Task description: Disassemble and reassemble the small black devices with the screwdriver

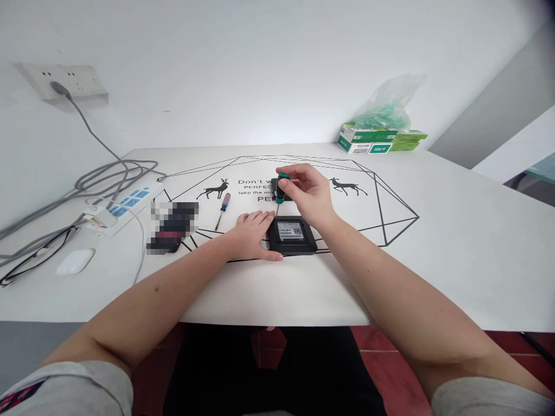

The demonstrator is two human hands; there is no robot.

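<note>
A small black box (293, 236) with a white label lies on the white table (433, 242) in front of me. My left hand (252, 234) lies flat beside it, fingers against its left edge. My right hand (309, 190) grips a green-handled screwdriver (281, 188) held upright, its tip down at the box's far left corner. Another small dark object sits partly hidden behind the screwdriver handle.
A second screwdriver (223, 209) with a red and blue handle lies left of my left hand. Further left are a blurred dark object (172, 227), a power strip (125, 205) with cables, and a white mouse (75, 261). Green boxes and a plastic bag (381, 130) stand at the back right.
</note>
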